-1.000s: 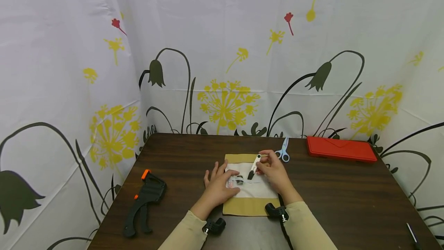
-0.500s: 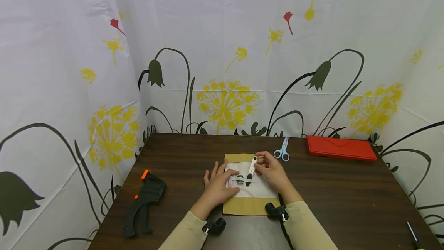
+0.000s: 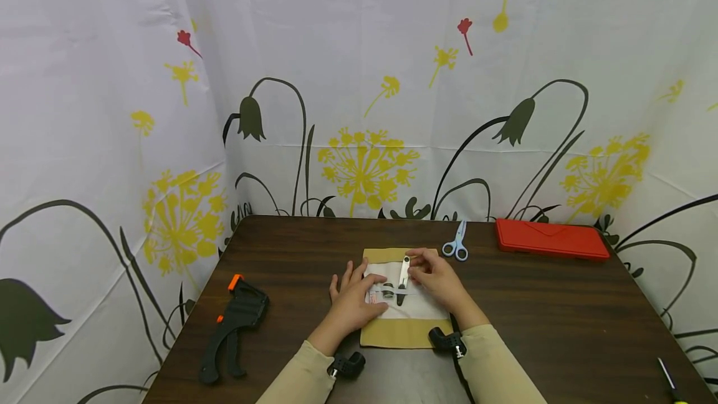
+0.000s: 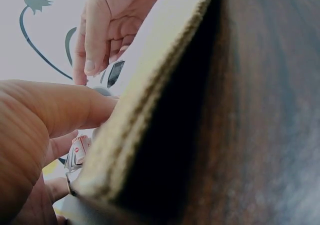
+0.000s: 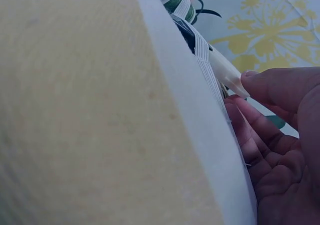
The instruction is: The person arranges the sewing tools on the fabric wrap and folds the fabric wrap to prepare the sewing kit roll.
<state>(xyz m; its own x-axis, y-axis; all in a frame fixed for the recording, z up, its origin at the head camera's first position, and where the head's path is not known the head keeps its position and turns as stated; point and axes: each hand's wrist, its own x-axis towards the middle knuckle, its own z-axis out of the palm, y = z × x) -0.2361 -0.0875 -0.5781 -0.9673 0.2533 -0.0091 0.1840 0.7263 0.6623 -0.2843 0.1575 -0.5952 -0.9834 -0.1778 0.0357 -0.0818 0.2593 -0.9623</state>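
A mustard-edged sewing pouch (image 3: 404,334) with a white inside lies open on the table. My right hand (image 3: 440,276) pinches the upper end of a small white-handled tool (image 3: 404,273) with a black lower end. A white elastic band (image 5: 202,54) crosses the tool's black part in the right wrist view. Beside it a spool of green thread (image 5: 176,2) sits under the band. My left hand (image 3: 356,298) rests on the pouch's left side, fingers spread, its forefinger near the spool (image 3: 387,290). A small red-and-white item (image 4: 81,149) shows by the left fingers.
Light-blue scissors (image 3: 457,245) lie behind the pouch on the right. A red case (image 3: 552,240) is at the back right, a black clamp (image 3: 238,323) with orange pads at the left. A pen-like tool (image 3: 667,376) lies front right. A patterned curtain (image 3: 359,80) hangs behind.
My right hand has moved the white tool leftward and down, its black end passing under the elastic band next to the spool. The left hand has stayed in place.
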